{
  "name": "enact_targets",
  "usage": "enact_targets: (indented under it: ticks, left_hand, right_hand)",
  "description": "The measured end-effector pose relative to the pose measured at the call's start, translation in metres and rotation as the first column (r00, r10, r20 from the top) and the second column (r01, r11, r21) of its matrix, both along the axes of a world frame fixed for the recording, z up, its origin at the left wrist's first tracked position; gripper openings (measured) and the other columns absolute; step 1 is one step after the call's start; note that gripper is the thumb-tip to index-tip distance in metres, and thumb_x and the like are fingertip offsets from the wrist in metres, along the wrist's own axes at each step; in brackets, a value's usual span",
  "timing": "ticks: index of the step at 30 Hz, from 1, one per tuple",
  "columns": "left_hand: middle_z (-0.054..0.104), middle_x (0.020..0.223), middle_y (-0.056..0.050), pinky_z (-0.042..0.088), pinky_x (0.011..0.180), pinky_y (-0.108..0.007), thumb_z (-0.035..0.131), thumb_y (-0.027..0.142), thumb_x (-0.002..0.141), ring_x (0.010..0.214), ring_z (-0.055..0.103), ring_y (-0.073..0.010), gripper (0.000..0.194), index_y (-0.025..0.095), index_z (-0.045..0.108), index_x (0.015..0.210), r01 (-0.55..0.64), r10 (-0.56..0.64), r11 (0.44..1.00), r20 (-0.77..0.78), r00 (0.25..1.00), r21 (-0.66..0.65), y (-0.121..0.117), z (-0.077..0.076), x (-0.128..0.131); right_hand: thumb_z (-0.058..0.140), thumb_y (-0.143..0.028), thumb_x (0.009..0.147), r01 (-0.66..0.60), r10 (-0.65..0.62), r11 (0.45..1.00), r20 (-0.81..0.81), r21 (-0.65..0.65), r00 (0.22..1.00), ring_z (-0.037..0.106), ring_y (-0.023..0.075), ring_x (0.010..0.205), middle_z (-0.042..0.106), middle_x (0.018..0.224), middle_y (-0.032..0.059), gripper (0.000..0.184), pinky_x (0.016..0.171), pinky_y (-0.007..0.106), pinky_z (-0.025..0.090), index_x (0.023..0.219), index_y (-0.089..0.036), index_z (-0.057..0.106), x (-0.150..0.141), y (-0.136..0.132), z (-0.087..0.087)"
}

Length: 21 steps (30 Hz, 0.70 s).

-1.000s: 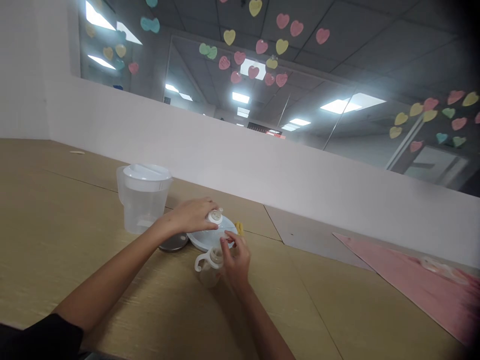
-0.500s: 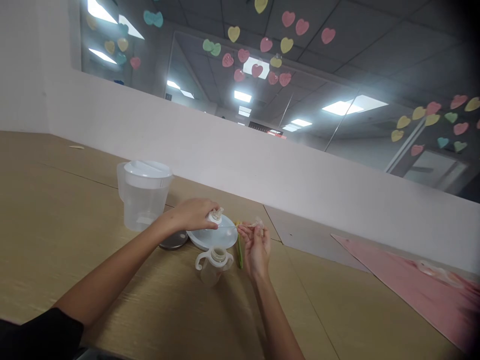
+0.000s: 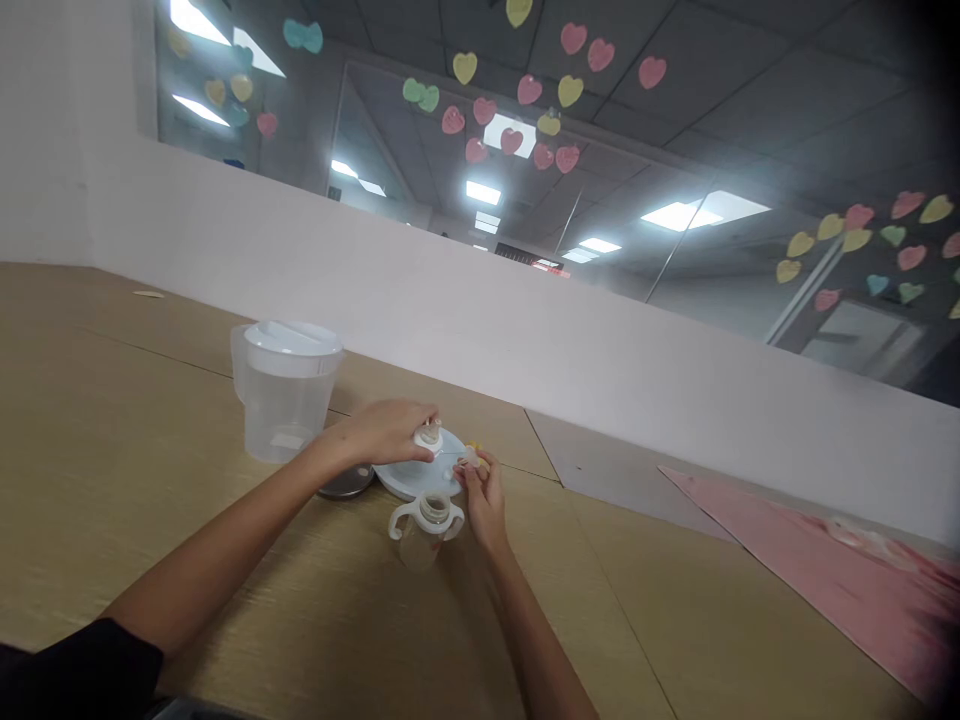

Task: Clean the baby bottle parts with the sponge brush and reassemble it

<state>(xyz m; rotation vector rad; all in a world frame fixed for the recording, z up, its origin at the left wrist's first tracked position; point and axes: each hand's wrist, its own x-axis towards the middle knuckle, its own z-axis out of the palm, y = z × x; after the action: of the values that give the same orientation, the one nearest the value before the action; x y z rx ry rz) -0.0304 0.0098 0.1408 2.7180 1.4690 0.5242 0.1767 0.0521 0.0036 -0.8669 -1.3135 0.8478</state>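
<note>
My left hand [image 3: 386,432] reaches over a pale blue bowl [image 3: 394,483] and grips a baby bottle's white collar with a clear teat [image 3: 429,436]. To its right, my right hand [image 3: 484,492] pinches a small translucent piece [image 3: 470,458], whose exact kind is too small to make out. A thin pale line runs between this piece and the collar. Below both hands, the open baby bottle [image 3: 420,540] with two white handles stands upright on the table, in front of the bowl. Neither hand touches it.
A clear pitcher with a white lid [image 3: 291,400] stands left of the bowl. A dark round object [image 3: 349,485] lies partly under my left forearm. The wooden table [image 3: 150,480] meets a white wall behind. At the right lies a pink mat [image 3: 795,550].
My right hand has moved left, toward my left hand and over the bowl's right side, carrying the translucent piece. The green item beside the bowl is now mostly hidden. My left hand has hardly moved.
</note>
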Motion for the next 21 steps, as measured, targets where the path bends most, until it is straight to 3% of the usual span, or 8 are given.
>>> enact_targets:
  ticks: [5, 9, 12, 16, 21]
  left_hand:
    - [0.063, 0.093, -0.003, 0.033, 0.059, -0.026, 0.052, 0.046, 0.080, 0.080, 0.057, -0.0198, 0.029, 0.020, 0.051, 0.093, 0.057, -0.061, 0.997, 0.071, 0.996, 0.055, -0.001, 0.001, 0.003]
    - [0.062, 0.093, -0.002, 0.032, 0.061, -0.026, 0.052, 0.049, 0.081, 0.081, 0.055, -0.0195, 0.032, 0.020, 0.051, 0.094, 0.106, -0.118, 0.991, 0.140, 0.983, 0.086, 0.000, -0.001, 0.006]
    - [0.061, 0.093, -0.003, 0.032, 0.063, -0.025, 0.052, 0.049, 0.081, 0.082, 0.054, -0.0191, 0.032, 0.019, 0.050, 0.093, 0.139, -0.154, 0.985, 0.167, 0.974, 0.098, 0.000, -0.002, 0.008]
    - [0.060, 0.093, -0.003, 0.033, 0.063, -0.025, 0.051, 0.050, 0.082, 0.082, 0.053, -0.0186, 0.033, 0.019, 0.050, 0.092, 0.168, -0.186, 0.979, 0.175, 0.967, 0.112, 0.001, -0.004, 0.010]
    - [0.057, 0.091, -0.003, 0.033, 0.063, -0.026, 0.050, 0.051, 0.083, 0.081, 0.053, -0.0186, 0.033, 0.020, 0.052, 0.092, 0.186, -0.201, 0.974, 0.119, 0.972, 0.128, 0.005, -0.009, 0.016]
  right_hand:
    - [0.037, -0.059, 0.087, -0.027, -0.026, 0.991, 0.385, 0.133, 0.923, 0.049, 0.0214, 0.118, 0.056, 0.126, 0.0062, 0.052, 0.103, 0.037, 0.035, 0.121, -0.023, 0.053, 0.005, -0.010, 0.005]
    - [0.025, -0.062, 0.090, -0.111, 0.035, 0.988, 0.531, 0.111, 0.846, 0.045, 0.0213, 0.123, 0.054, 0.130, 0.0023, 0.058, 0.107, 0.038, 0.030, 0.125, -0.026, 0.053, 0.008, -0.010, 0.008]
    - [0.019, -0.063, 0.090, -0.138, 0.083, 0.989, 0.565, 0.056, 0.821, 0.047, 0.0213, 0.122, 0.055, 0.129, 0.0022, 0.061, 0.106, 0.039, 0.031, 0.128, -0.027, 0.052, 0.010, -0.007, 0.007]
    - [0.022, -0.065, 0.089, -0.116, 0.061, 0.992, 0.588, 0.056, 0.807, 0.046, 0.0235, 0.122, 0.056, 0.128, 0.0038, 0.061, 0.109, 0.045, 0.023, 0.126, -0.028, 0.054, 0.013, -0.003, 0.005]
    - [0.034, -0.062, 0.088, -0.105, 0.047, 0.986, 0.397, 0.126, 0.917, 0.048, 0.0229, 0.121, 0.055, 0.129, 0.0046, 0.057, 0.105, 0.040, 0.032, 0.126, -0.025, 0.053, 0.007, -0.010, 0.012]
